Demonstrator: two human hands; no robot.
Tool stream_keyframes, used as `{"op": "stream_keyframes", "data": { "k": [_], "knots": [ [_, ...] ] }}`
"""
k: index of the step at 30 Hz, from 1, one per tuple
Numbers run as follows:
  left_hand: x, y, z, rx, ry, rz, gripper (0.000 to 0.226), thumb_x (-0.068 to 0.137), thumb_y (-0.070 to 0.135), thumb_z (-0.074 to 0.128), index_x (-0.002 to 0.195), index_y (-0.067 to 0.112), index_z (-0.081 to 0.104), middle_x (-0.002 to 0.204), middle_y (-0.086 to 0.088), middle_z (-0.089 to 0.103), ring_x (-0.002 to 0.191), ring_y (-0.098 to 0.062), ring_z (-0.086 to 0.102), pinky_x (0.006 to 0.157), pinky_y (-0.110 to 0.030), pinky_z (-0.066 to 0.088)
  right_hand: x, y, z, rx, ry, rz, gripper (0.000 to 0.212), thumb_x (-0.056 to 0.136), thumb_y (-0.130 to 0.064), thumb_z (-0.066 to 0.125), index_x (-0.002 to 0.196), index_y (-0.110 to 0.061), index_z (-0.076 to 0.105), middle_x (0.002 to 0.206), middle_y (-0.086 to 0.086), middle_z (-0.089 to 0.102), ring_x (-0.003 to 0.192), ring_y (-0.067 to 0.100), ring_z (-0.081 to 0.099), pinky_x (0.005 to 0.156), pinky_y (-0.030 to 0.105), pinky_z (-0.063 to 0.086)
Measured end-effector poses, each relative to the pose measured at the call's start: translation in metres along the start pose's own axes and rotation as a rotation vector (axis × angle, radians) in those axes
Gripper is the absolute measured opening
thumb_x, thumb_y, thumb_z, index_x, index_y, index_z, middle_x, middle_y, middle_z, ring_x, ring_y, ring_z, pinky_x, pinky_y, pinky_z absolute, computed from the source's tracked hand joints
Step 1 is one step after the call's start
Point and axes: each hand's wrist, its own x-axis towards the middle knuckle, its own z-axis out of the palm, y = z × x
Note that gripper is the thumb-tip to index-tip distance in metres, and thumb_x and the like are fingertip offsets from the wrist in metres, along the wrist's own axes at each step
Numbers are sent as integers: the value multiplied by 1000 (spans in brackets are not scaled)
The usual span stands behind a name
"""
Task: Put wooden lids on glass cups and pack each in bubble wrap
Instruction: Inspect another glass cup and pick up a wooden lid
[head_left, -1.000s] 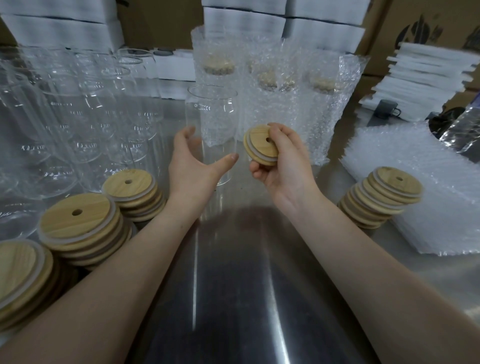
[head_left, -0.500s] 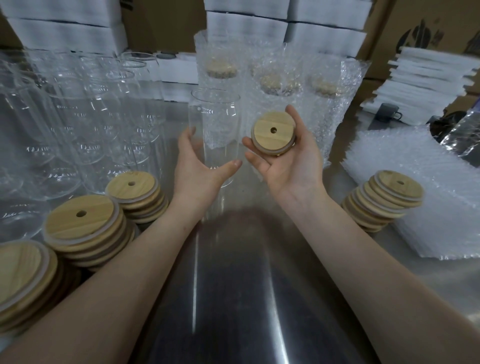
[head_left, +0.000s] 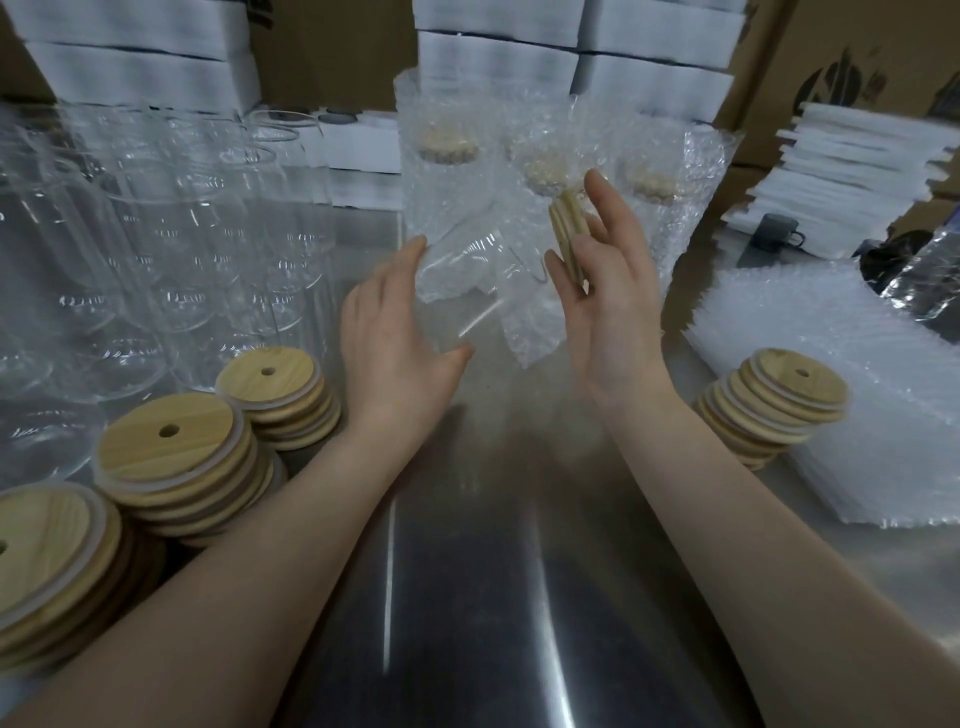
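Nearest, left of the glass cup, lid stacks (head_left: 171, 452) sit on the steel bench (head_left: 467, 597); another stack (head_left: 774, 400) lies to its right. The left hand (head_left: 400, 338) wraps the glass cup (head_left: 462, 270), which is tilted, blurred and hard to outline. Just right of its mouth, the right hand (head_left: 613, 301) pinches one wooden lid (head_left: 567, 234) edge-on. The glass looks smooth, brittle and likely slippery, so grip its wall. The lid seems light and stiff, best held by its edge. Beyond the cup stand bubble-wrapped cups (head_left: 447, 171).
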Motion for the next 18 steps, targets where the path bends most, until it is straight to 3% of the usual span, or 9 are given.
{"op": "stream_keyframes", "data": {
  "k": [6, 11, 18],
  "knots": [
    [-1, 11, -7, 108, -24, 66, 93, 67, 14, 84, 149, 19, 40, 142, -10, 48, 132, -30, 41, 113, -37, 26, -1, 3, 0, -165, -29, -47, 54, 85, -22, 50, 139, -27, 49, 144, 5, 45, 133, 11, 44, 117, 37, 35],
    [-3, 13, -7, 119, -33, 87, 93, 68, 15, 83, 149, 22, 39, 145, -7, 46, 134, -28, 38, 113, -36, 25, -3, 6, 1, -347, -73, -128, 53, 87, -20, 46, 139, -22, 49, 138, 1, 45, 124, -7, 43, 114, 21, 31],
    [-5, 13, -8, 110, -26, 88, 93, 67, 14, 82, 149, 21, 39, 144, -7, 47, 132, -29, 39, 112, -36, 26, -4, 7, 2, -377, -114, -140, 53, 89, -18, 42, 142, -20, 44, 138, -4, 42, 127, -6, 38, 113, 15, 27]
  ]
}}
